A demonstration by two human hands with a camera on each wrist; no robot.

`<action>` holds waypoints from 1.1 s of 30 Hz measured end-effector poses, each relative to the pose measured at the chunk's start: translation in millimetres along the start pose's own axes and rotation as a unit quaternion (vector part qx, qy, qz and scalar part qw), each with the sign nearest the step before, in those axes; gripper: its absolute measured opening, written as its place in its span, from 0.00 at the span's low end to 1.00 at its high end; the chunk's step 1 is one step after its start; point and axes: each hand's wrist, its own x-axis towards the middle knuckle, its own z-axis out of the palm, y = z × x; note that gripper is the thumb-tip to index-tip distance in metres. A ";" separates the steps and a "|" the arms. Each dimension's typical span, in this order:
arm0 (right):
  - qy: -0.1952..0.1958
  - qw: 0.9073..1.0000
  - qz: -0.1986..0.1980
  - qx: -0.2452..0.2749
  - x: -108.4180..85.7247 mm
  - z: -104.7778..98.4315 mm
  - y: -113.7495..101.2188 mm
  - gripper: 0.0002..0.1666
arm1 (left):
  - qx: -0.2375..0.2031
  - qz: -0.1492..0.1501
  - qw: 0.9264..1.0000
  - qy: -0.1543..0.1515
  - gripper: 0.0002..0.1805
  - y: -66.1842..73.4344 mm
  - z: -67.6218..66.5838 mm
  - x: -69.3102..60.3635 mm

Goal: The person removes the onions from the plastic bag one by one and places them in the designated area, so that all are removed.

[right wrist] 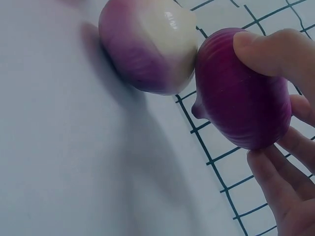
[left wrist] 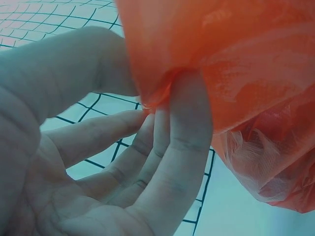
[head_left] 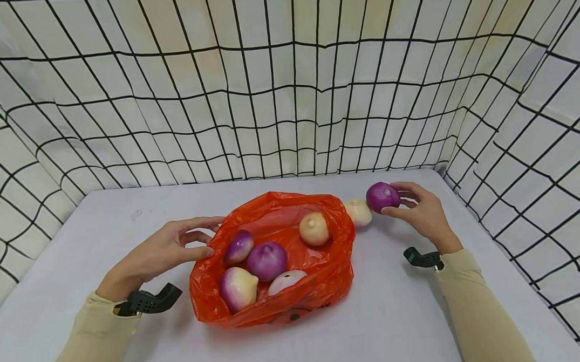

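Observation:
A red plastic bag point(head_left: 331, 285) stands open-mouthed in the middle of the table. Inside it lie several onions: a pale one point(head_left: 314, 229), a purple one point(head_left: 267, 261), a smaller purple one point(head_left: 239, 247), a purple-and-white one point(head_left: 239, 289) and a whitish one point(head_left: 287, 281). My left hand point(head_left: 170, 246) pinches the bag's left rim, and the left wrist view shows plastic point(left wrist: 236, 59) between thumb and fingers. In my right hand point(head_left: 422, 211) is a purple onion point(right wrist: 241, 93), gripped by thumb and fingertips. Close against it, a purple-and-white onion point(right wrist: 152, 44) rests beyond the bag's right side.
Black netting point(head_left: 318, 90) over white sheeting rises along the back and both sides of the white table point(head_left: 386, 325). The right sleeve point(head_left: 483, 313) lies near the right-hand netting. Each wrist bears a black camera mount point(head_left: 151, 299).

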 end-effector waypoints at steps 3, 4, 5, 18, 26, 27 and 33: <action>0.001 1.000 0.002 0.000 -0.4 -1.2 1.4 0.42 | -0.001 0.000 1.000 0.000 0.36 0.5 0.0 -0.3; 0.001 1.000 0.003 0.000 -0.6 -1.6 1.7 0.42 | -0.001 0.000 1.000 0.000 0.36 0.6 0.0 -0.4; 0.001 1.000 0.005 0.000 -0.7 -2.0 2.1 0.42 | 0.000 0.000 1.000 -0.001 0.36 0.7 0.0 -0.4; -0.002 0.999 0.031 -0.014 -0.5 -5.2 10.6 0.44 | 0.001 0.002 1.000 -0.003 0.35 -0.6 -0.1 0.1; -0.007 0.999 0.037 -0.024 -1.2 -6.1 15.7 0.45 | 0.001 -0.001 1.000 -0.004 0.35 -0.1 0.0 0.1; -0.008 0.999 0.038 -0.024 -1.3 -6.1 16.3 0.45 | 0.001 -0.002 1.000 -0.004 0.36 0.1 0.1 0.0; -0.021 0.998 0.052 -0.022 -1.6 -5.9 19.9 0.46 | 0.001 -0.004 1.000 -0.006 0.35 1.0 0.7 0.3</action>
